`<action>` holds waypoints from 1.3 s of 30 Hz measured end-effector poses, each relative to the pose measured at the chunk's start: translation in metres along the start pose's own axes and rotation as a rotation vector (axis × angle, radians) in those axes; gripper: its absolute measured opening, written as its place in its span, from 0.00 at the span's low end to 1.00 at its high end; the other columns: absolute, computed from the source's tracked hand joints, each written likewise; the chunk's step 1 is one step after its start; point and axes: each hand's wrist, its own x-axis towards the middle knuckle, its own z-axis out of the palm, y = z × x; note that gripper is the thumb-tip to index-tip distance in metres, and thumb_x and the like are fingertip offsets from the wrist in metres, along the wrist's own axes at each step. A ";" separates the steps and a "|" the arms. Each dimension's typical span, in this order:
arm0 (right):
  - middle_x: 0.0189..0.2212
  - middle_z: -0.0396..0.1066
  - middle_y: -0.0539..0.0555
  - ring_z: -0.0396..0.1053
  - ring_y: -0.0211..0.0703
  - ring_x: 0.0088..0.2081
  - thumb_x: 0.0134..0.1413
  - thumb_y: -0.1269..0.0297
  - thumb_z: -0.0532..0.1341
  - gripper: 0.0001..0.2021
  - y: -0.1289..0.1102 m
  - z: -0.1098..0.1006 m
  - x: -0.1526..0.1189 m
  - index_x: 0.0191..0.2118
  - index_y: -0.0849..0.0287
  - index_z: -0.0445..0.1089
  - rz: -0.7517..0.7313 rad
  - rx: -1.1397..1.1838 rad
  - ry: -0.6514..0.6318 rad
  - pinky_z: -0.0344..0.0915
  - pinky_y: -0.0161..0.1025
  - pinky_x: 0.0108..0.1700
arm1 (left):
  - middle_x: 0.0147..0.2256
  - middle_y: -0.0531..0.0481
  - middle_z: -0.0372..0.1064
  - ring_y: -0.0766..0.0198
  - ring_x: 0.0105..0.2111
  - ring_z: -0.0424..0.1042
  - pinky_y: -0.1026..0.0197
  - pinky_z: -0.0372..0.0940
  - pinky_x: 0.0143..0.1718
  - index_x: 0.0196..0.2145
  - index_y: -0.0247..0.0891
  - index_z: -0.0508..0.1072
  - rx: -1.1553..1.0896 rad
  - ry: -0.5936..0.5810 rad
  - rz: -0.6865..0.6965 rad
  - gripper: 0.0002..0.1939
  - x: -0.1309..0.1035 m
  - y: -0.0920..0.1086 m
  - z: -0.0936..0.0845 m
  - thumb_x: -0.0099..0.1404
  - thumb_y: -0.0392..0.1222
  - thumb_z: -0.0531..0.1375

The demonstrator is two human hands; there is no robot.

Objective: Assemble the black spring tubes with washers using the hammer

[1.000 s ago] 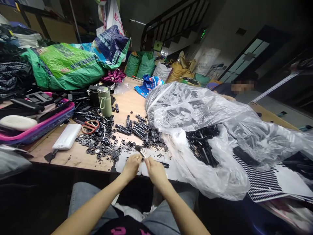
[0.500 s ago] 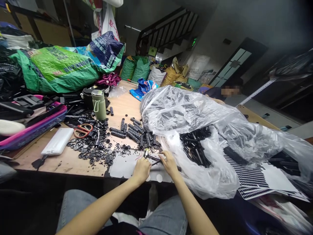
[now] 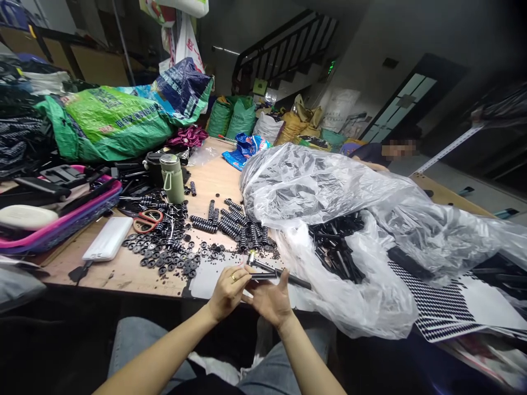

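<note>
- Our left hand (image 3: 226,288) has its fingers clasped around a slim black rod (image 3: 263,276), held above the white sheet (image 3: 206,274) at the near edge of the bench (image 3: 206,175).
- Our right hand (image 3: 272,300) is spread just beside it, thumb raised; we cannot tell whether it touches the rod.
- Just beyond, we see a dark-handled tool (image 3: 300,281).
- Black discs (image 3: 164,259) and ridged rollers (image 3: 231,226) lie farther off, near red-handled scissors (image 3: 149,220).

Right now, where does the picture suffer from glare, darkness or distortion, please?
Head view: glare streaks the plastic bag; head view: the staircase is dim, the space under the table very dark; head view: the door slants, perhaps from lens distortion or camera tilt, while the left hand looks fairly clear.
</note>
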 end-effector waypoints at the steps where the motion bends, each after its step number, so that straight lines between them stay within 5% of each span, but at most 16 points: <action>1: 0.44 0.65 0.62 0.63 0.51 0.43 0.43 0.34 0.26 0.44 0.000 -0.001 0.001 0.51 0.59 0.59 -0.029 -0.025 -0.005 0.58 0.52 0.42 | 0.38 0.47 0.70 0.61 0.44 0.63 0.56 0.57 0.44 0.41 0.39 0.68 0.011 0.007 0.006 0.13 0.000 -0.001 -0.001 0.61 0.33 0.49; 6: 0.49 0.60 0.59 0.60 0.51 0.48 0.47 0.38 0.44 0.33 0.001 -0.009 0.007 0.53 0.55 0.56 -0.135 -0.283 0.078 0.56 0.52 0.47 | 0.42 0.44 0.67 0.58 0.46 0.61 0.53 0.55 0.47 0.46 0.38 0.65 0.134 -0.049 -0.066 0.15 0.015 -0.028 -0.014 0.61 0.36 0.49; 8: 0.52 0.55 0.59 0.55 0.53 0.52 0.38 0.40 0.57 0.36 0.003 -0.014 0.011 0.53 0.55 0.55 -0.177 -0.587 0.186 0.53 0.51 0.50 | 0.42 0.40 0.65 0.57 0.45 0.61 0.52 0.56 0.44 0.45 0.35 0.65 0.306 -0.038 -0.264 0.15 0.031 -0.058 -0.026 0.62 0.35 0.47; 10: 0.53 0.53 0.60 0.50 0.56 0.54 0.24 0.44 0.65 0.45 0.010 -0.017 0.015 0.53 0.58 0.55 -0.192 -0.949 0.272 0.49 0.52 0.54 | 0.43 0.37 0.62 0.53 0.46 0.59 0.50 0.56 0.42 0.43 0.35 0.67 0.536 -0.178 -0.395 0.15 0.048 -0.095 -0.040 0.61 0.34 0.47; 14: 0.55 0.46 0.64 0.44 0.60 0.56 0.15 0.45 0.68 0.53 0.035 -0.013 0.018 0.54 0.62 0.53 -0.115 -1.403 0.300 0.45 0.53 0.55 | 0.41 0.41 0.63 0.52 0.44 0.59 0.52 0.55 0.41 0.38 0.39 0.69 0.635 -0.404 -0.341 0.10 0.068 -0.153 -0.059 0.57 0.39 0.54; 18: 0.59 0.36 0.62 0.39 0.59 0.58 0.22 0.44 0.66 0.55 0.051 -0.011 0.013 0.59 0.58 0.41 0.010 -1.538 0.282 0.45 0.51 0.56 | 0.39 0.43 0.64 0.54 0.43 0.59 0.52 0.53 0.42 0.37 0.39 0.69 0.638 -0.437 -0.303 0.11 0.060 -0.171 -0.060 0.57 0.43 0.54; 23: 0.60 0.35 0.60 0.37 0.56 0.59 0.31 0.46 0.63 0.52 0.044 -0.014 0.005 0.60 0.55 0.35 0.098 -1.609 0.202 0.42 0.49 0.57 | 0.42 0.44 0.63 0.55 0.45 0.57 0.52 0.50 0.44 0.42 0.40 0.65 0.634 -0.423 -0.265 0.12 0.042 -0.170 -0.059 0.61 0.43 0.50; 28: 0.59 0.38 0.60 0.38 0.54 0.59 0.26 0.48 0.66 0.55 0.042 -0.017 0.007 0.60 0.58 0.36 0.064 -1.614 0.185 0.41 0.49 0.57 | 0.39 0.46 0.66 0.56 0.44 0.59 0.48 0.48 0.47 0.40 0.40 0.66 0.564 -0.404 -0.192 0.11 0.043 -0.171 -0.062 0.61 0.39 0.50; 31: 0.58 0.42 0.61 0.40 0.54 0.59 0.24 0.50 0.67 0.56 0.043 -0.020 0.006 0.60 0.61 0.38 0.024 -1.571 0.210 0.42 0.50 0.57 | 0.33 0.46 0.67 0.57 0.40 0.63 0.50 0.51 0.47 0.39 0.39 0.67 0.416 -0.296 -0.250 0.11 0.053 -0.162 -0.064 0.61 0.40 0.49; 35: 0.57 0.42 0.65 0.39 0.53 0.59 0.22 0.47 0.67 0.58 0.034 -0.017 0.001 0.59 0.65 0.36 -0.139 -1.438 0.259 0.44 0.49 0.58 | 0.31 0.48 0.66 0.63 0.31 0.65 0.61 0.60 0.32 0.45 0.37 0.63 0.037 -0.020 -0.471 0.18 0.061 -0.120 -0.063 0.62 0.47 0.45; 39: 0.57 0.42 0.64 0.40 0.53 0.59 0.23 0.45 0.67 0.57 0.005 0.002 0.003 0.58 0.64 0.36 -0.378 -1.324 0.243 0.45 0.49 0.58 | 0.19 0.57 0.58 0.73 0.15 0.56 0.69 0.52 0.16 0.48 0.37 0.63 -0.656 0.115 -0.783 0.24 0.059 -0.062 -0.058 0.58 0.52 0.50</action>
